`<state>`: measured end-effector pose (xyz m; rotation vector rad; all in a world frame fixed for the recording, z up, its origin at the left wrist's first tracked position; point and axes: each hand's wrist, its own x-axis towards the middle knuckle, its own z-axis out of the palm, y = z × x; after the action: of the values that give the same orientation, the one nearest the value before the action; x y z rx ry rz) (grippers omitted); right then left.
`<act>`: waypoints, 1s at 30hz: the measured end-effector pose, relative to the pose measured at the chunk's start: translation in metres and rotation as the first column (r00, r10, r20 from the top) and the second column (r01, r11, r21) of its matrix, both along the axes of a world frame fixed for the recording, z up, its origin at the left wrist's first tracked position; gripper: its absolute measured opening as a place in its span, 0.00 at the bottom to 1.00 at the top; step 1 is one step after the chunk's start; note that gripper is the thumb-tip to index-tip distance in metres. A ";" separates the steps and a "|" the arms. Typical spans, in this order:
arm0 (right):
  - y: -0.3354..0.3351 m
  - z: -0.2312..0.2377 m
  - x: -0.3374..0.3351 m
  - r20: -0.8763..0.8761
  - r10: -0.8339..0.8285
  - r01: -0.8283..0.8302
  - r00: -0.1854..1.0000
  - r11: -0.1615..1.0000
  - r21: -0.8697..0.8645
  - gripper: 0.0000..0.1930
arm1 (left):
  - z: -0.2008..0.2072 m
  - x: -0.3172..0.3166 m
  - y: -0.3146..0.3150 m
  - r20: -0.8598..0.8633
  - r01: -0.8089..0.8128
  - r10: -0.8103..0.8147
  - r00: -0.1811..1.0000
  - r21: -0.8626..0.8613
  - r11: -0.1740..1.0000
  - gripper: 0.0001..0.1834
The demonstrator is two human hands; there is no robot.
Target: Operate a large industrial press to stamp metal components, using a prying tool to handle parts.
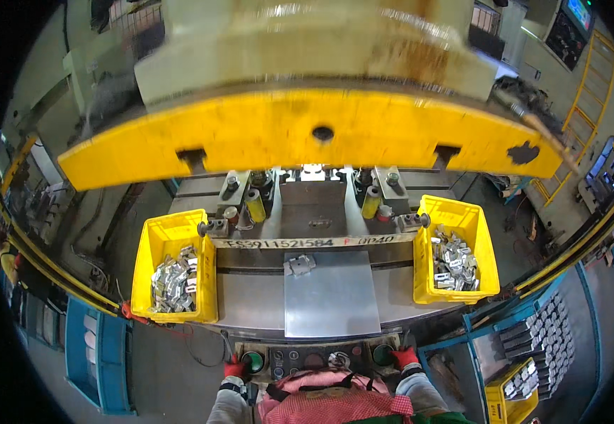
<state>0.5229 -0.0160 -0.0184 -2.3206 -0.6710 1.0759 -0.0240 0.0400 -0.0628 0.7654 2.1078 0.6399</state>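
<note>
My left hand [235, 369], in a red glove, rests at the left end of the control panel [307, 359], beside a round green button [252, 361]. At the panel's other end, my right hand [406, 357], also red-gloved, is beside a second green button [384, 354]. The fingers are too small and partly hidden to make out. Ahead of the panel, a flat grey metal plate [332, 300] lies on the press table, with a small stamped metal part [300, 265] on its far left corner. Behind it sits the press die [314, 212], under a raised yellow press ram [264, 131].
Yellow bins of stamped metal parts stand left [209, 297] and right [491, 268] of the die. A blue rack [473, 346] with rows of metal parts is at lower right, near another yellow bin [496, 403]. A blue cart [113, 367] stands at lower left.
</note>
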 end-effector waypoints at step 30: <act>0.397 0.306 -0.122 0.235 0.479 -0.506 0.846 0.578 0.640 0.29 | 0.289 0.245 0.390 0.353 0.254 -0.562 0.748 0.630 0.733 0.17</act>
<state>0.4011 0.3813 0.2880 -1.5175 -1.5140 0.7858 0.2209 0.4302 0.2261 1.1909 1.1666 1.0711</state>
